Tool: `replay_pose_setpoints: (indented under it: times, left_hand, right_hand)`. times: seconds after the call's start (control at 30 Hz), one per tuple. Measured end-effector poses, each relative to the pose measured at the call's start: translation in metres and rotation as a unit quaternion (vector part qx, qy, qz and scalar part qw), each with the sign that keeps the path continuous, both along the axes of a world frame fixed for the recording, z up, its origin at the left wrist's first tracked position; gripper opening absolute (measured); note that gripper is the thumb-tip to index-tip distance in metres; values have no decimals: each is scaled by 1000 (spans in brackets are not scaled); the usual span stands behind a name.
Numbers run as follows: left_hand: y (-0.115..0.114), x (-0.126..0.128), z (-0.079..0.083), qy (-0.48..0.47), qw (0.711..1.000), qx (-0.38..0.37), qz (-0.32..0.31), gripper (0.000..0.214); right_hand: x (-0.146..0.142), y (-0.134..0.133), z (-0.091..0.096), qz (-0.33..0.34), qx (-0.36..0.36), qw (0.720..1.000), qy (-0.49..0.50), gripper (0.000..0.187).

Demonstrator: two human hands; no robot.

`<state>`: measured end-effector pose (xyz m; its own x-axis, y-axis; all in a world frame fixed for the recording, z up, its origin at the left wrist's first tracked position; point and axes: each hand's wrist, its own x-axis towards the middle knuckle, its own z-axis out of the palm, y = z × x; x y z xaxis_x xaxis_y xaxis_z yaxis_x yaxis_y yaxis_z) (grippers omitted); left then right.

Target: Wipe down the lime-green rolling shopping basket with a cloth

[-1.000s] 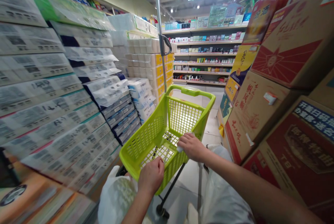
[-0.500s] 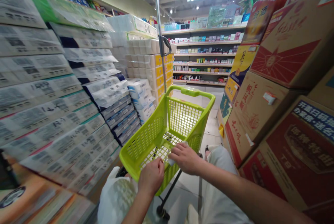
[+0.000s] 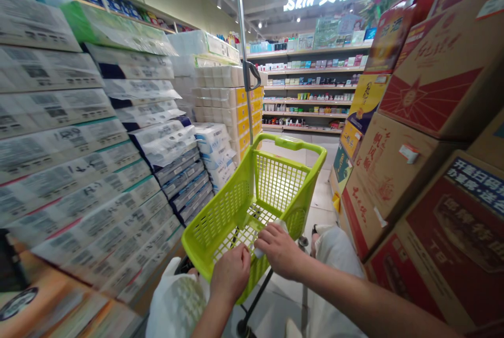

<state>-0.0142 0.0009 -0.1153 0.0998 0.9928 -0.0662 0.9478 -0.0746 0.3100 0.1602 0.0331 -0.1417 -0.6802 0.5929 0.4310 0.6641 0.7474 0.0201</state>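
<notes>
A bright green plastic shopping cart (image 3: 220,222) with a perforated basket stands in front of me between my knees. My right hand (image 3: 277,249) is closed over a crumpled white wipe (image 3: 259,252) at the near rim of the basket; bits of white show on both sides of its fingers. Just left of it, my left hand (image 3: 231,272) is a closed fist against the same near rim. What its fingers grip, if anything, is hidden. The cart's handle (image 3: 291,143) is at the far end, with a tall metal pole (image 3: 241,18) rising beside it.
Stacked paper packs (image 3: 59,144) wall the left side. On the right, cardboard cartons (image 3: 425,75) are piled high. Shelves of small boxes and bottles (image 3: 311,81) line the back. White-trousered legs (image 3: 342,254) flank the cart, and tiled floor (image 3: 318,207) shows past it.
The view has tilted slightly, so the scene sits a little lower. My hands stay at the cart's near rim, the right one still on the wipe.
</notes>
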Motion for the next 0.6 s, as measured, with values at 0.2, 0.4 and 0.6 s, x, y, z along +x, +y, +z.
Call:
replay_pose_setpoints:
  times: [0.2, 0.4, 0.6]
  left_hand:
    - [0, -2, -4, -11, 1000, 0, 7, 32]
    - [2, 2, -6, -1, 1000, 2, 7, 33]
    - [2, -1, -7, 4, 1000, 7, 0, 33]
  right_hand:
    - [55, 36, 23, -50, 18, 998, -44, 12]
    - [48, 35, 16, -141, 16, 990, -9, 12]
    - [0, -2, 1, 20, -13, 999, -25, 11]
